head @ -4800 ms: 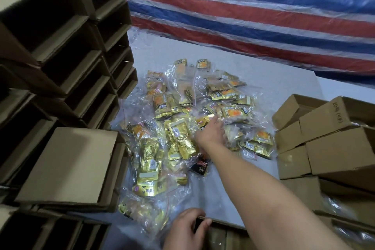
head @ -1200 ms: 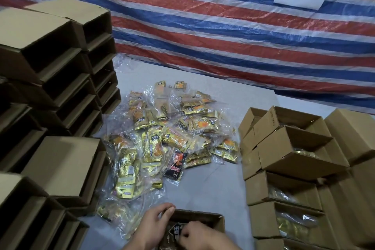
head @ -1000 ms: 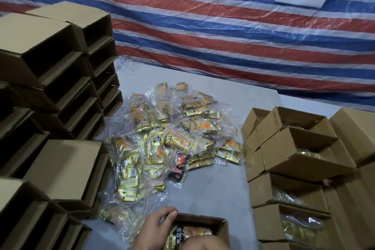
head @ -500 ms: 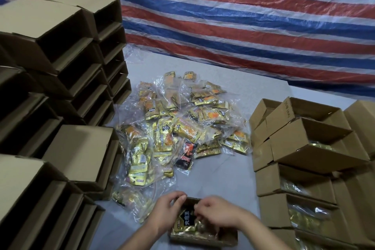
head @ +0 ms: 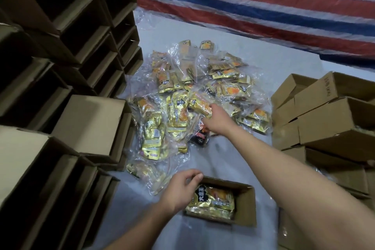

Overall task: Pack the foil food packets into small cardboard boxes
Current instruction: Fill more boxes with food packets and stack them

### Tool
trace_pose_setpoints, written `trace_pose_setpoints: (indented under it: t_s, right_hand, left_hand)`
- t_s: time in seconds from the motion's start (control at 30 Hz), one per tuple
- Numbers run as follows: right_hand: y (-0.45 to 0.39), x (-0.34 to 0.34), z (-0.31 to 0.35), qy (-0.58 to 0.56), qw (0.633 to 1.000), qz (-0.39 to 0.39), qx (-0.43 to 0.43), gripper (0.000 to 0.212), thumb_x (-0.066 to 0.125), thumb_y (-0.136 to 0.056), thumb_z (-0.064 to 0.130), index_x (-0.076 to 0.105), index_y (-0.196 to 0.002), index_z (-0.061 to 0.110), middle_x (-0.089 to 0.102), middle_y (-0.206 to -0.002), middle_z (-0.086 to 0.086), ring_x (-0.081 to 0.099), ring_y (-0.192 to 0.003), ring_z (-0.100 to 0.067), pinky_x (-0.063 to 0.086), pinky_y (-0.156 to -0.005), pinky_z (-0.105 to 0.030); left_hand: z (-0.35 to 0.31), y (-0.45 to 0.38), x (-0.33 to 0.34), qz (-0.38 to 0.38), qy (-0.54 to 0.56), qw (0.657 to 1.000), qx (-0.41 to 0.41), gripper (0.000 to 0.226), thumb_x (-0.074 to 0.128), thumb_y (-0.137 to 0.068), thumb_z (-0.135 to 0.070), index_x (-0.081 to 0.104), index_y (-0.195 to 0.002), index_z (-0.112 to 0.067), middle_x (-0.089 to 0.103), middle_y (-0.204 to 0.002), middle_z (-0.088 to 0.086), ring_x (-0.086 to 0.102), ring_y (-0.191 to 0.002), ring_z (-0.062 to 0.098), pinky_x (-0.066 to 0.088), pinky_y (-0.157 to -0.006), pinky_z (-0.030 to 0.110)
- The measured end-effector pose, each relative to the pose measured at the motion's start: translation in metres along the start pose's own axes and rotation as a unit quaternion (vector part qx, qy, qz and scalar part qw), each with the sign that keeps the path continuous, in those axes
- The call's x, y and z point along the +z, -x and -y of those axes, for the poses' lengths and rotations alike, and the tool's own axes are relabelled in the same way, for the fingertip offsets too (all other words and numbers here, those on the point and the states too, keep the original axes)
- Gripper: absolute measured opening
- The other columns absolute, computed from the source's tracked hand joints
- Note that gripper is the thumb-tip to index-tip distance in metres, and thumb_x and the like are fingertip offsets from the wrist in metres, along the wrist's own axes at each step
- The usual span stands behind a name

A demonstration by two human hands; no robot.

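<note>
A heap of gold foil packets (head: 194,95), several in clear plastic bags, lies on the grey table. My right hand (head: 218,121) reaches into the middle of the heap and grips one gold and orange packet (head: 199,104). Near the front stands a small open cardboard box (head: 244,203) with gold packets (head: 213,202) inside. My left hand (head: 181,190) holds the box's left rim, fingers curled over the edge.
Stacks of empty open boxes (head: 60,50) fill the left side. Packed and open boxes (head: 332,119) are piled at the right. A red, white and blue striped tarp (head: 263,4) hangs behind. One black packet (head: 199,138) lies at the heap's near edge.
My right hand left the box and reached forward into the heap, taking hold of a packet. My left hand stays at the box's rim. The camera tilted down.
</note>
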State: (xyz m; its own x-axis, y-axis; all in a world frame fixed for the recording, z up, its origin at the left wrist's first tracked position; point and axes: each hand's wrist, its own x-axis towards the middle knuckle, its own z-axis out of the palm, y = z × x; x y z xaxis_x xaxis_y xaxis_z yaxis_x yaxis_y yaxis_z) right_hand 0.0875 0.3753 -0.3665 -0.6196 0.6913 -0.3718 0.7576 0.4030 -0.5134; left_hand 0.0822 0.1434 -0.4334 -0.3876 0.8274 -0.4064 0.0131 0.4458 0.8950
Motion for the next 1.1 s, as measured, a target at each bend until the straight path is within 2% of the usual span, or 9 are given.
trace_pose_setpoints:
  t_s: [0.13,0.3,0.4,0.47,0.53,0.63,0.77,0.9,1.1]
  right_hand:
    - [-0.045,0.005,0.003,0.054,0.998,-0.019,-0.01,0.077,0.07,-0.091,0.031,0.029,-0.151,0.006,0.039,-0.15,-0.015,0.044,-0.134,-0.033,0.039,-0.112,-0.044]
    - [-0.092,0.015,-0.002,0.155,0.988,-0.005,-0.001,0.095,0.077,-0.082,0.042,0.023,-0.153,0.01,0.038,-0.15,-0.016,0.039,-0.137,-0.034,0.035,-0.116,-0.046]
    - [-0.111,0.027,-0.004,0.216,0.976,0.013,0.002,0.101,0.078,-0.081,0.042,0.017,-0.155,0.011,0.035,-0.152,-0.02,0.037,-0.139,-0.036,0.034,-0.115,-0.049]
    - [-0.121,0.035,-0.005,0.252,0.967,0.028,0.008,0.112,0.079,-0.078,0.044,0.007,-0.158,0.012,0.027,-0.157,-0.021,0.031,-0.143,-0.038,0.03,-0.117,-0.05]
    - [-0.127,0.041,-0.006,0.29,0.957,0.024,0.013,0.117,0.078,-0.078,0.049,0.001,-0.158,0.01,0.022,-0.159,-0.023,0.027,-0.145,-0.039,0.027,-0.118,-0.049]
    - [-0.133,0.048,-0.009,0.336,0.942,-0.003,0.011,0.111,0.076,-0.079,0.051,0.01,-0.156,0.005,0.029,-0.155,-0.022,0.033,-0.141,-0.036,0.03,-0.116,-0.047]
    - [-0.137,0.047,-0.005,0.351,0.936,-0.022,0.01,0.093,0.077,-0.079,0.039,0.026,-0.15,0.005,0.038,-0.145,-0.018,0.04,-0.134,-0.032,0.037,-0.111,-0.047]
    - [-0.133,0.04,-0.004,0.301,0.953,-0.025,0.022,0.084,0.08,-0.075,0.034,0.036,-0.142,0.012,0.039,-0.142,-0.015,0.041,-0.131,-0.031,0.037,-0.108,-0.049]
    - [-0.125,0.027,-0.013,0.271,0.962,-0.024,0.006,0.072,0.068,-0.081,0.049,0.042,-0.139,0.015,0.042,-0.141,-0.012,0.041,-0.131,-0.032,0.045,-0.1,-0.051]
  left_hand:
    - [0.0,0.003,0.0,-0.01,-0.027,1.0,0.01,0.015,0.059,-0.096,-0.034,0.068,-0.087,-0.041,0.069,-0.09,-0.027,0.063,-0.086,-0.008,0.046,-0.076,0.008]
    - [0.0,0.001,-0.001,-0.022,-0.031,0.999,0.013,0.018,0.061,-0.095,-0.03,0.067,-0.084,-0.044,0.064,-0.091,-0.035,0.06,-0.087,-0.013,0.04,-0.071,0.001]
    - [0.003,0.0,0.0,-0.029,-0.036,0.999,0.019,0.02,0.062,-0.093,-0.032,0.068,-0.081,-0.047,0.064,-0.093,-0.035,0.06,-0.088,-0.011,0.039,-0.071,0.001]
    - [0.006,-0.001,0.002,-0.032,-0.032,0.999,0.024,0.01,0.062,-0.091,-0.036,0.067,-0.092,-0.045,0.065,-0.096,-0.029,0.061,-0.09,-0.007,0.043,-0.074,0.005]
    - [0.011,0.0,0.003,-0.034,-0.035,0.998,0.025,0.011,0.061,-0.09,-0.04,0.068,-0.098,-0.039,0.067,-0.096,-0.021,0.06,-0.094,-0.004,0.047,-0.084,0.014]
    - [0.017,-0.001,0.005,-0.044,-0.046,0.998,0.018,0.011,0.062,-0.091,-0.04,0.071,-0.097,-0.038,0.064,-0.103,-0.018,0.056,-0.101,-0.005,0.045,-0.096,0.023]
    - [0.014,-0.002,0.003,-0.038,-0.041,0.998,0.031,0.009,0.062,-0.089,-0.04,0.07,-0.092,-0.042,0.065,-0.099,-0.017,0.057,-0.101,-0.003,0.047,-0.097,0.029]
    - [0.014,-0.001,0.002,-0.039,-0.039,0.998,0.039,0.009,0.063,-0.089,-0.039,0.071,-0.092,-0.041,0.065,-0.097,-0.017,0.057,-0.099,-0.003,0.047,-0.096,0.027]
    - [0.01,0.001,0.004,-0.051,-0.035,0.997,0.042,0.01,0.057,-0.084,-0.052,0.064,-0.088,-0.058,0.063,-0.097,-0.03,0.057,-0.1,-0.005,0.048,-0.091,0.025]
